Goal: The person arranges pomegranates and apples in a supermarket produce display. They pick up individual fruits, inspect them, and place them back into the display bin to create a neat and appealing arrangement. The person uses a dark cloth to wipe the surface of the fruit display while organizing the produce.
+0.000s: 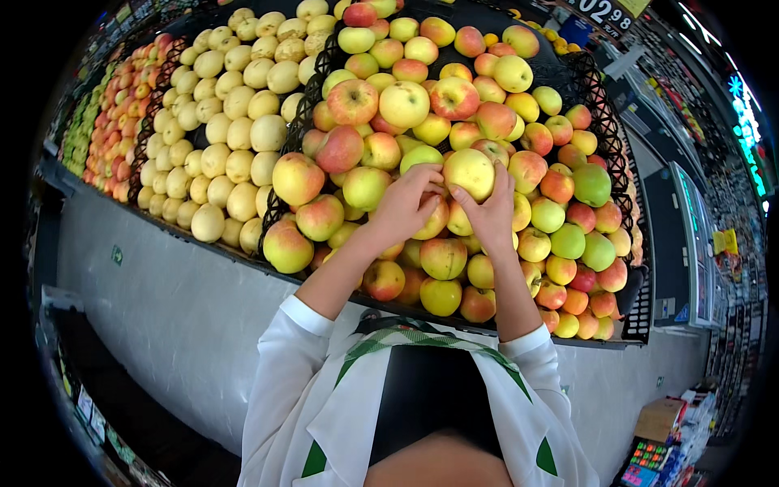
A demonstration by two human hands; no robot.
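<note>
A pale yellow apple (468, 175) rests in my right hand (490, 213), its thumb in front and its fingers along the right side. My left hand (405, 204) is just left of that apple, its fingers bent towards it. Whether those fingertips touch the apple or pinch something small is not clear. Under and around both hands lies a heap of red-and-yellow apples (444, 259). A greener apple (421, 157) sits directly behind my left fingers. Three larger apples form a row farther back, the middle one a yellow apple (404, 104).
Black lattice dividers (302, 115) separate the apples from pale round pears (238, 133) on the left. More red fruit (125, 115) lies beyond. A price sign (602, 15) hangs at the back right. Grey floor (164, 310) runs along the stand; cartons (658, 420) stand lower right.
</note>
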